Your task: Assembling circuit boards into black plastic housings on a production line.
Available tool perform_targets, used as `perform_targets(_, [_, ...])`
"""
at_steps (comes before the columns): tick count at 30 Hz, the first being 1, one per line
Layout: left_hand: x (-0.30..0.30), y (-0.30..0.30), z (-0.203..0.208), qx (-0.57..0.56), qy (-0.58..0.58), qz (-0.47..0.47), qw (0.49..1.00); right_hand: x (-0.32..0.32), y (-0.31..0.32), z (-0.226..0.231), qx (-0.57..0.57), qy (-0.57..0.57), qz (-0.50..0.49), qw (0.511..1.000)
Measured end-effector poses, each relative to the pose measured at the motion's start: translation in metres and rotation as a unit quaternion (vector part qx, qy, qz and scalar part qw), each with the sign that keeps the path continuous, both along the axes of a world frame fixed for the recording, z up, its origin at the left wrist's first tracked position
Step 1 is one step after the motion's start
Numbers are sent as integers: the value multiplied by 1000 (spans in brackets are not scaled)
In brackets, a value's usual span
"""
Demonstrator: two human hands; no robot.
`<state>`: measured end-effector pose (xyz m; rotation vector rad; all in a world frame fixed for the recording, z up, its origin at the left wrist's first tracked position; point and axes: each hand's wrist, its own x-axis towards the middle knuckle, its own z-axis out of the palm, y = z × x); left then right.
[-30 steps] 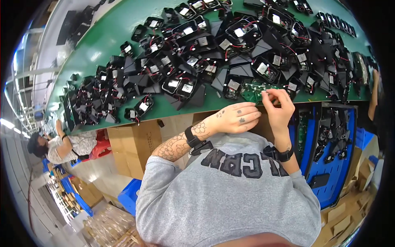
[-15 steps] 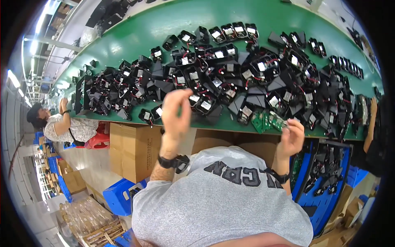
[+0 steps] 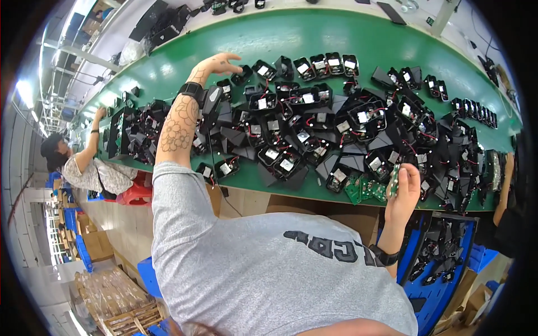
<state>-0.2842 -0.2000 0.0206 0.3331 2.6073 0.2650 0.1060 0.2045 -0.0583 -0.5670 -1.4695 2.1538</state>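
The left hand (image 3: 221,64) has swung out toward the far edge of the counter (image 3: 168,73), its grip parted beside a black case (image 3: 241,75); at the near edge the right hand (image 3: 404,193) pinches a green circuit board (image 3: 394,181), so both now work apart.

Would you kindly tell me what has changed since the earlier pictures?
The left hand has moved from beside the right hand forward and far left, toward a black housing; contact is unclear. The right hand holds a green circuit board, turned more upright. The other circuit boards remain at the near edge.
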Motion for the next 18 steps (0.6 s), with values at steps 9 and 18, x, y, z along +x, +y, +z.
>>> perform_targets(9, [-2, 8, -13, 68, -29, 3, 997, 6, 8, 41, 94, -107, 212, 967])
perform_targets(18, [71, 33, 57, 346, 166, 98, 918, -17, 2, 59, 124, 75, 251, 957])
